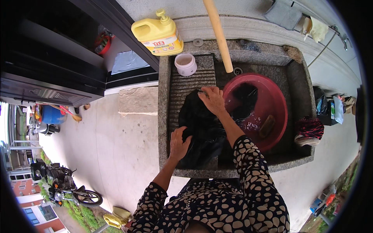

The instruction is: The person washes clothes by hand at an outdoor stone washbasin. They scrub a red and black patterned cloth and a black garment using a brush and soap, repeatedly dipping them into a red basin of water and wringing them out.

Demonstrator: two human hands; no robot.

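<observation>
An outdoor paved yard holds a grey stone wash sink set against a low concrete wall, with a ribbed washboard slope on its left half and a deeper basin on its right. A black wet garment lies spread over the washboard, its far end trailing at about 2 o'clock into a red plastic tub that stands in the basin with some sudsy water in it.

The left hand lies flat on the near end of the garment, fingers spread and pressing rather than clasping. The right hand, at 1 o'clock from the left, sits on the garment's upper part with its fingers curled down onto the cloth; whether they pinch a fold cannot be told.

A brown scrub brush lies inside the tub, untouched. A pale cup stands at the washboard's top, a yellow pump jug of detergent on the wall at 11 o'clock from it, and a wooden pole leans into the basin. A red-and-black bundle rests on the sink's right rim.

Judging by this, the garment is wetted and being worked on the board; rinsing and wringing look still ahead.
</observation>
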